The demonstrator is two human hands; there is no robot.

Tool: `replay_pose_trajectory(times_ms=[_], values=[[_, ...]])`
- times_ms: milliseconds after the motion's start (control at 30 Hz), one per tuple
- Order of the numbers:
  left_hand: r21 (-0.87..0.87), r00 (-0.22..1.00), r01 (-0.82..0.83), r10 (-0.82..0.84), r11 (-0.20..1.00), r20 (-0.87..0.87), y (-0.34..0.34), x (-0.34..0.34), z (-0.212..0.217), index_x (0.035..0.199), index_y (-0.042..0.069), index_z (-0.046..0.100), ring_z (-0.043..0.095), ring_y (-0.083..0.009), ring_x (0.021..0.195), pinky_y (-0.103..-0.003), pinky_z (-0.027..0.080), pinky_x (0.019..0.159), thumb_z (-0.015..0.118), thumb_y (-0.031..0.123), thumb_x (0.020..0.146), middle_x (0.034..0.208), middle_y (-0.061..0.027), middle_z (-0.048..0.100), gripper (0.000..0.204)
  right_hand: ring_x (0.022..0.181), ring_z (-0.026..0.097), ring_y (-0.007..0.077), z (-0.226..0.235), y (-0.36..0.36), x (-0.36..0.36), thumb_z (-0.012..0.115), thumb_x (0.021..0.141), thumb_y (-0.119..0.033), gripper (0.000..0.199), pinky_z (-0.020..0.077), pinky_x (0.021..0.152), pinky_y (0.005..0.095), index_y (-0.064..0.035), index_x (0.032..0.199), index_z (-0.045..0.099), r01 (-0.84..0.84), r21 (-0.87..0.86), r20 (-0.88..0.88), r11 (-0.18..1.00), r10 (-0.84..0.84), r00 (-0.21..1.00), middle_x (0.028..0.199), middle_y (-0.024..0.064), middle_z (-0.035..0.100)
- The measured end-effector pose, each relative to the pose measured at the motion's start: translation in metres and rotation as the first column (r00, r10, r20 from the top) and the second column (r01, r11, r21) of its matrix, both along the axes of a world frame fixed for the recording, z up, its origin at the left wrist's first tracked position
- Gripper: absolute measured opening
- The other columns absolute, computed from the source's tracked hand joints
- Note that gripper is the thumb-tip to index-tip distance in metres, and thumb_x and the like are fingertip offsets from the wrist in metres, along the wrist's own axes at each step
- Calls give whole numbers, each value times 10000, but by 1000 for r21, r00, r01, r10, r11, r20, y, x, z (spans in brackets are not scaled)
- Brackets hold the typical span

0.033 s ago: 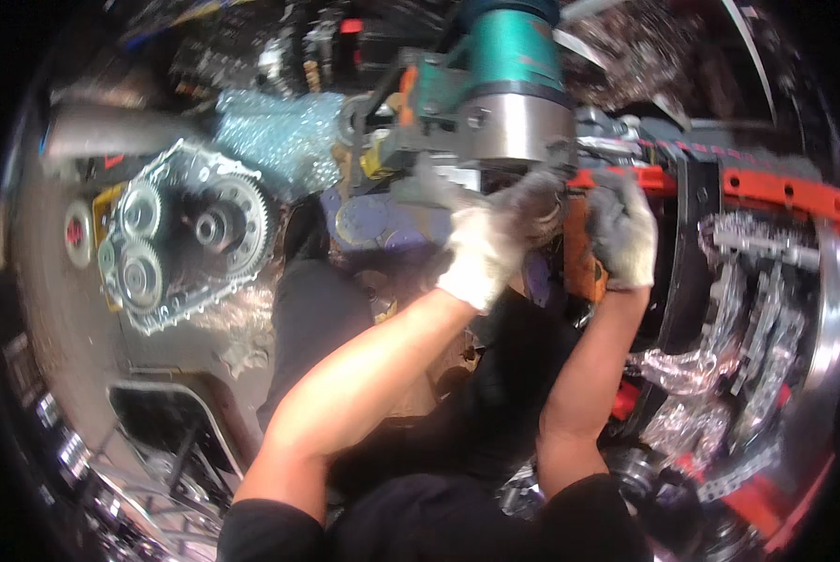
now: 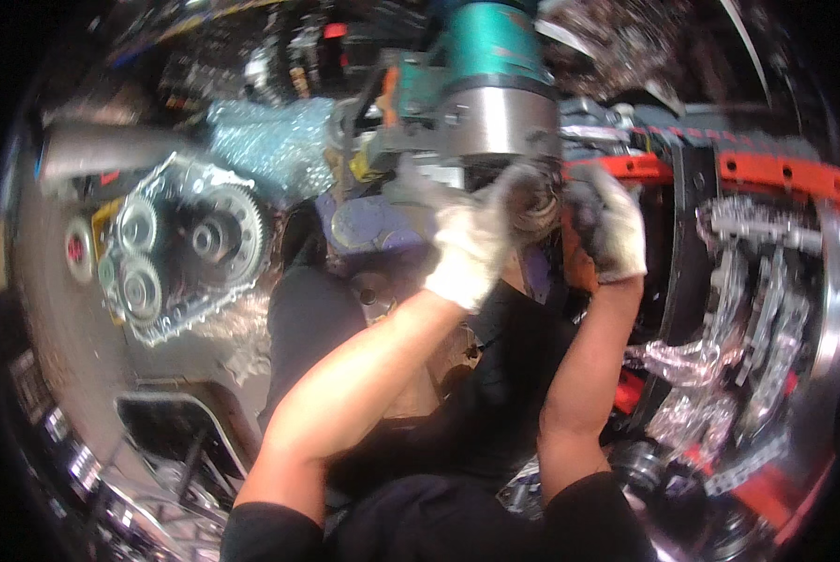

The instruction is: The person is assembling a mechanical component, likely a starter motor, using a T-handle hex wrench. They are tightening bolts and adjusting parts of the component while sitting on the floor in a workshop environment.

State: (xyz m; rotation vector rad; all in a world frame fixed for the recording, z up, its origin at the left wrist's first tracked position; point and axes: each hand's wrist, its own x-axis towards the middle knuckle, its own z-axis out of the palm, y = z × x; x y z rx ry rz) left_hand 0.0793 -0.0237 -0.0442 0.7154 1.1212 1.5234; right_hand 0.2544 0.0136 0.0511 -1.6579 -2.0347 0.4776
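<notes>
A hanging green-and-silver cylindrical power tool (image 2: 497,112) is at the top centre. Just under its silver end is a dark round metal part (image 2: 535,211). My left hand (image 2: 471,234), in a white glove with dark grey fingers, is at the left of that part. Its thumb points away to the left while its fingers lie against the part, blurred by motion. My right hand (image 2: 615,225), gloved alike, is at the part's right with its fingers curled in. Whatever the right fingers hold is hidden. Below the tool lies a purple-blue plate (image 2: 373,223).
A gear housing (image 2: 158,323) with several gears stands at left, beside bubble wrap (image 2: 270,140). A black upright (image 2: 693,220) and a red perforated bar (image 2: 790,183) stand at right. Wrapped metal parts (image 2: 729,281) fill the rack beyond. A black tray-like frame (image 2: 172,421) is at lower left.
The power tool appears slightly farther left and higher in view. Both hands have shifted slightly left with it, still beside the round part.
</notes>
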Motion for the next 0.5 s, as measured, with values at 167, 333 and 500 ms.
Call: replay_pose_trajectory(times_ms=[167,333,500], values=[[389,586,200,208,899,-783,5,-38,-12,1604,199,279,521,-375,1337,-448,464,1123,782,86,875,1526,-250,348,893,955,658,231,-30,-16,-5,614,943,-246,356,526,852,324,-2,1193,682,-151,-292,-620,944,-66,782,1085,115,687],[152,672,145,16,978,-740,8,-37,2,1561,214,366,435,-287,1365,-543,384,1156,667,500,973,1488,-117,476,720,648,618,201,-34,-16,-24,619,962,-293,284,497,610,354,-20,970,698,100,-354,-497,930,-277,822,731,95,631],[223,745,371,-432,901,508,-1,-40,35,1531,259,431,350,-355,1449,-566,205,1251,487,686,994,1592,-136,395,689,742,655,212,-51,-10,-19,620,958,-212,235,539,703,346,-10,1038,710,-52,-335,-751,941,-234,617,838,111,694]])
